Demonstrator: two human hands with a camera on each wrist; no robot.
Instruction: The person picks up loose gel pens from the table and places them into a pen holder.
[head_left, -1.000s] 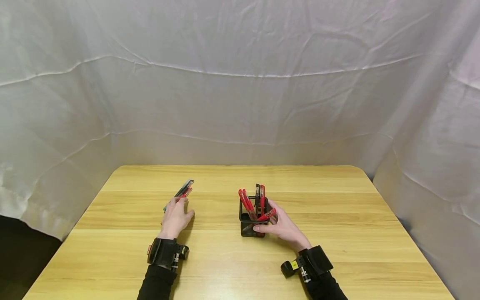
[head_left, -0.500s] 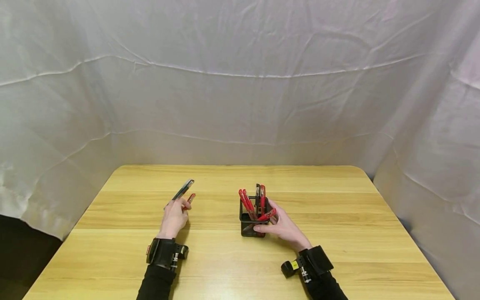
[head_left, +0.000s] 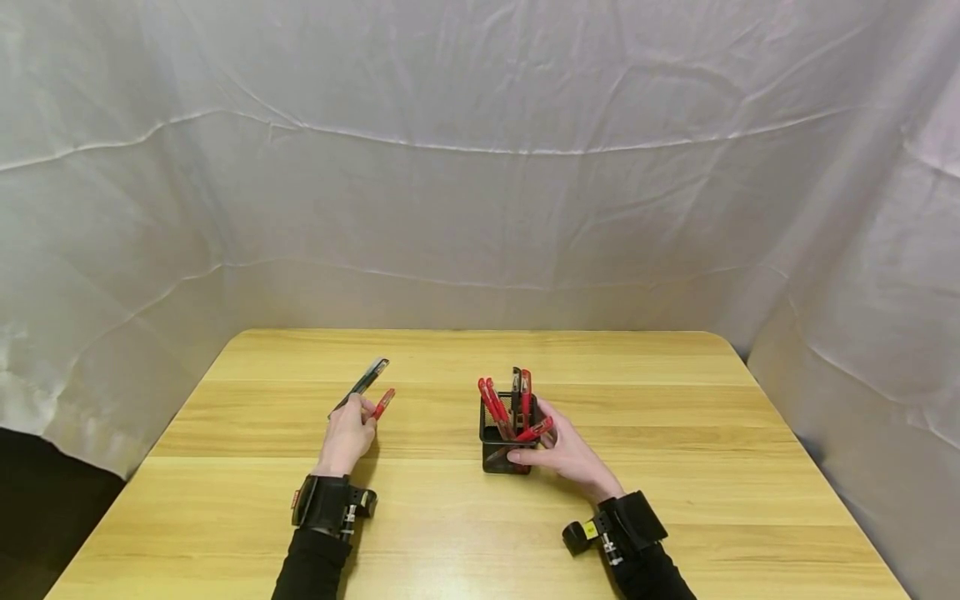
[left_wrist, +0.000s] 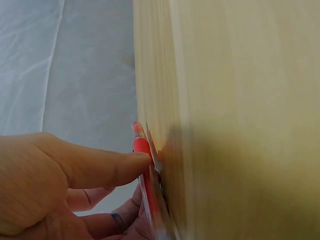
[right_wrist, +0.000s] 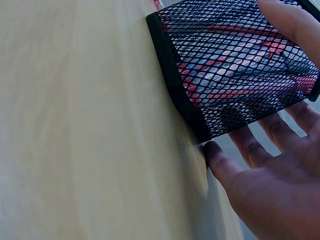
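A red capped pen [head_left: 384, 403] is pinched between the thumb and fingers of my left hand [head_left: 348, 437]. In the left wrist view the thumb presses on this red pen [left_wrist: 142, 146], close over the wood. Just beyond the left hand lie dark pens [head_left: 367, 379], slanted and partly hidden by the fingers. My right hand [head_left: 573, 454] grips a black mesh pen holder [head_left: 492, 457] from its right side. In the right wrist view, thumb and fingers span the mesh wall of the holder [right_wrist: 225, 75]. Several red pens [head_left: 495, 407] and a black pen [head_left: 515, 387] stand in it.
The pale wooden table [head_left: 450, 533] has rounded far corners. Grey-white cloth [head_left: 480, 208] hangs behind it and along both sides. Each wrist wears a black strap with a small camera [head_left: 577, 537].
My left fingers have closed on the red pen and drawn it to the right, away from the dark pens. The right hand and pen holder have stayed in place.
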